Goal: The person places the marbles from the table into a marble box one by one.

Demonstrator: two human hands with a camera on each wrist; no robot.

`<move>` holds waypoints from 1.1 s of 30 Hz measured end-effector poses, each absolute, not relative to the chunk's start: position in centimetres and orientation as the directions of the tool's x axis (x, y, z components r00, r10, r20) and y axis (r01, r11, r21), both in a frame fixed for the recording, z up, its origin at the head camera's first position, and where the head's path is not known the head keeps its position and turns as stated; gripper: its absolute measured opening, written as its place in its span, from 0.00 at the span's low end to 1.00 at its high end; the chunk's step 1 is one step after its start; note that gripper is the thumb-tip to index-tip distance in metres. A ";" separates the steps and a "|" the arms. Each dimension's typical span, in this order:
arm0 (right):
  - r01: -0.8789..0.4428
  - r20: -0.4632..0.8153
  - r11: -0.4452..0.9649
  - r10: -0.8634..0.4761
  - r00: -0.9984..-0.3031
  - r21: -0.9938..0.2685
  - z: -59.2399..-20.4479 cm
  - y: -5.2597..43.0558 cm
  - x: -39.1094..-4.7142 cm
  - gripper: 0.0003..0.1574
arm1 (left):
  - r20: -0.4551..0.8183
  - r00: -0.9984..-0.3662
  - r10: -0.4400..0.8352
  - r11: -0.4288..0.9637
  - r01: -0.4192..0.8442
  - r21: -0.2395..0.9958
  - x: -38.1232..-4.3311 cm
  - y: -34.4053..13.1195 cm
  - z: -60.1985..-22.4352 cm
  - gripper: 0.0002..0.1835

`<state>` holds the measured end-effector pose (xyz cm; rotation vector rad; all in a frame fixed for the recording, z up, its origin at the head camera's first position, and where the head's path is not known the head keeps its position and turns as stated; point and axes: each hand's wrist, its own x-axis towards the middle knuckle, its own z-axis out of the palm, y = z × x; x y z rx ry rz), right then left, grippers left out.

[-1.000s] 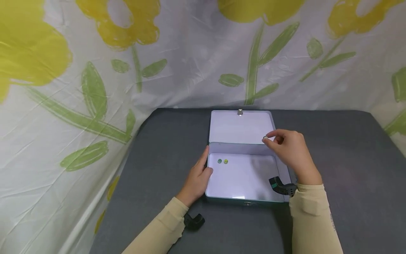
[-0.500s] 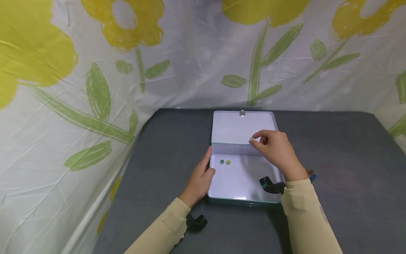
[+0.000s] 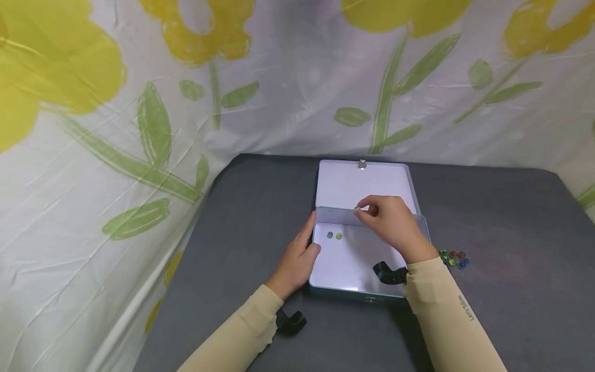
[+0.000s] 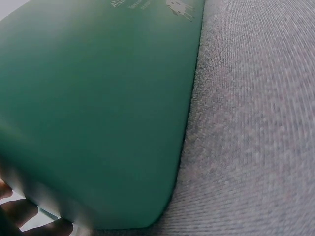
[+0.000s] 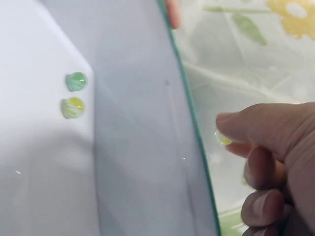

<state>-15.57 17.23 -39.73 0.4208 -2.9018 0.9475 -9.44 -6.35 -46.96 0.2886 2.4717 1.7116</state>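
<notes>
Gray counter [image 3: 246,222] carried the box [image 3: 346,294]; left hand [image 3: 294,263] gripped it, right hand [image 3: 392,223] pinched a marble [image 5: 224,137] in its fingers [image 5: 261,123]; low release seemed best against rolling.

Looks to be a wide, dark grey tabletop [image 3: 260,206], rounded off at both far corners. Carries a box [image 3: 341,295], green outside and white within, set flat with its lid [image 3: 362,181] folded open toward the far edge. Shows a fine ribbed weave close up in the left wrist view, right against the foot of the green wall. Bears also, near the right side of the box, a small cluster of marbles [image 3: 453,262] in green, yellow-green, brown and blue, too small to count.
</notes>
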 end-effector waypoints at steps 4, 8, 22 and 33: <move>-0.302 0.131 0.752 -0.280 -0.951 -0.586 -40.4 17.2 -15.8 0.09 | 0.011 -0.973 0.229 0.335 0.089 0.938 -9.5 -6.4 -46.7 0.38; -0.341 0.106 0.732 -0.349 -0.931 -0.590 -40.8 16.7 -15.9 0.08 | 0.011 -0.974 0.227 0.332 0.088 0.939 -9.4 -6.6 -46.6 0.38; -0.336 -0.067 0.740 -0.456 -0.888 -0.583 -42.6 15.4 -16.6 0.09 | 0.013 -0.978 0.209 0.333 0.084 0.939 -9.3 -7.0 -46.4 0.39; -0.327 -0.101 0.739 -0.468 -0.878 -0.589 -43.5 15.3 -16.6 0.06 | 0.012 -0.978 0.209 0.331 0.082 0.940 -9.1 -6.9 -46.7 0.39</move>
